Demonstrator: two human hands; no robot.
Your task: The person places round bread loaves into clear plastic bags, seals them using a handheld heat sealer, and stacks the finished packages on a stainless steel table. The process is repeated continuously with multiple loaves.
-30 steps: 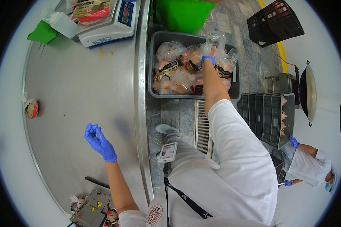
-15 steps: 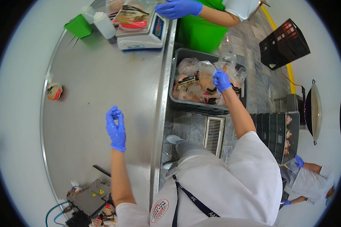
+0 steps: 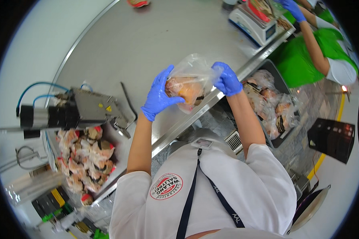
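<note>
A clear plastic bag of orange-brown meat [image 3: 185,88] is held just above the steel table's front edge. My left hand [image 3: 160,95], in a blue glove, cups its left side, with the thumb across the lower front. In a matching glove, my right hand [image 3: 228,79] pinches the loose plastic at the bag's right side. Below my right forearm stands a grey crate [image 3: 282,139] full of similar bags [image 3: 267,103] with dark labels. Part of the held bag's underside is hidden.
On my left, a metal machine [image 3: 93,106] with blue hoses stands over a pile of packed bags [image 3: 85,159]. A white scale [image 3: 253,24] carries a bag at the back right. Beside it, a co-worker in a green apron [image 3: 303,63] reaches in with a gloved hand.
My right hand has lifted a bag of meat from the crate to the table edge. My left hand has come around it. The view has swung left, bringing in the machine and pile.
</note>
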